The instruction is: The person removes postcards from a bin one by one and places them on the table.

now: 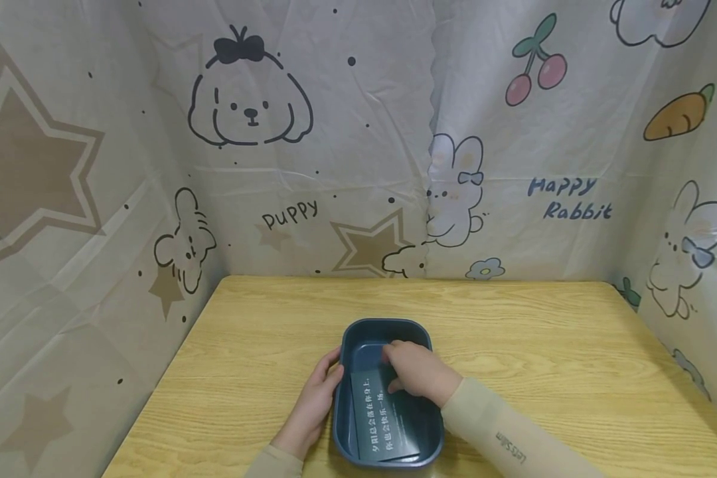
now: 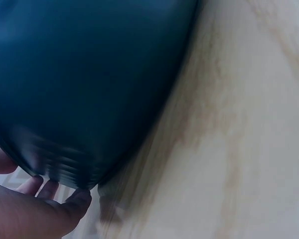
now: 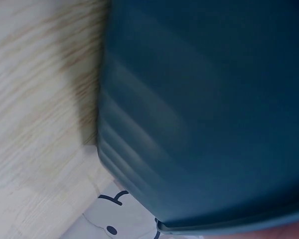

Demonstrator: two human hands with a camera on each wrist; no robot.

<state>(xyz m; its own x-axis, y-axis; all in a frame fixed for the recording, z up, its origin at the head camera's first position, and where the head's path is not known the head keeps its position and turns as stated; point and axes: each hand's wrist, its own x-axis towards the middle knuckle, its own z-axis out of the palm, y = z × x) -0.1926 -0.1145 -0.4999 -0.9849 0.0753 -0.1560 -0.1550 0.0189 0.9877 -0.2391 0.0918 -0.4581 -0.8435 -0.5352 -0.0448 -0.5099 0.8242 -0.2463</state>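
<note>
A deep dark-blue rectangular container [image 1: 384, 324] with rounded corners stands on the table; its outer wall fills much of both wrist views. Inside it lies a dark green card [image 1: 373, 415] printed with two lines of white Chinese characters. My left hand [image 1: 311, 405] is against the container's left side, with fingertips [image 2: 79, 195] touching the outer wall in the left wrist view. Reaching over the right rim, my right hand [image 1: 421, 372] pinches the card near its far right corner, thumb over its face and curled fingers at its far edge. The hand covers that corner.
The light wood-grain table [image 1: 263, 332] extends around the container on both sides and behind it. A pale curtain [image 1: 358, 166] with cartoon prints hangs along the back and both sides of the table.
</note>
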